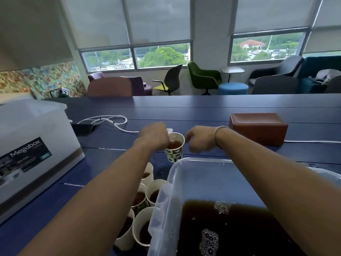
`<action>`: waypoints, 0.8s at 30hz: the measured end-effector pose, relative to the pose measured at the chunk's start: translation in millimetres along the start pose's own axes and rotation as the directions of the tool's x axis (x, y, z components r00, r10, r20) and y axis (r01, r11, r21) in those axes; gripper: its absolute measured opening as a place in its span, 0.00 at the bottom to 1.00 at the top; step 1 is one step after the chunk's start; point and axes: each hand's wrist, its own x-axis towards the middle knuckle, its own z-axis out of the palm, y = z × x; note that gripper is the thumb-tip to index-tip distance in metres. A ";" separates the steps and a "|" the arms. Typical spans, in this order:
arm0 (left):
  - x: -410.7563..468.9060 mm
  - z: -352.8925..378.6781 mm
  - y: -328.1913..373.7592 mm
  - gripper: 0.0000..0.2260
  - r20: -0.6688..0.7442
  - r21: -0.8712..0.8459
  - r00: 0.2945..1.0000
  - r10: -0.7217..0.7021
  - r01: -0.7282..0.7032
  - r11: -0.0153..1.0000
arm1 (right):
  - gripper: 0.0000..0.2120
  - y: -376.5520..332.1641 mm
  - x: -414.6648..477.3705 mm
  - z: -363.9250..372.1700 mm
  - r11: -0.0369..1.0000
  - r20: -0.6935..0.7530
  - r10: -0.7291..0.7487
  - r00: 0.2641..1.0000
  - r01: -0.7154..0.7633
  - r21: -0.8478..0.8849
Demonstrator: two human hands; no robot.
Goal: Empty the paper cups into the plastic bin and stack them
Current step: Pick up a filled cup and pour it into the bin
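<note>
A green-and-white patterned paper cup holding brown liquid is tilted just beyond the far rim of the clear plastic bin. My left hand grips it at the rim from the left. Just right of the cup, my right hand hovers with loosely curled fingers, holding nothing. The bin sits at the front right and holds dark foamy liquid. Several more paper cups with brown liquid stand left of the bin, partly hidden under my left forearm.
A large white Megabox container stands on the left of the dark blue table. A brown box lies at the right, beyond my right wrist. White cables and a black floor socket plate lie further back. Chairs stand beyond the table.
</note>
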 end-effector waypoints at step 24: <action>-122.8 -105.1 126.1 0.19 -0.145 -0.530 0.962 0.231 -0.273 0.803 | 0.29 60.7 -182.7 8.0 0.684 -0.467 0.048 0.883 0.312 0.660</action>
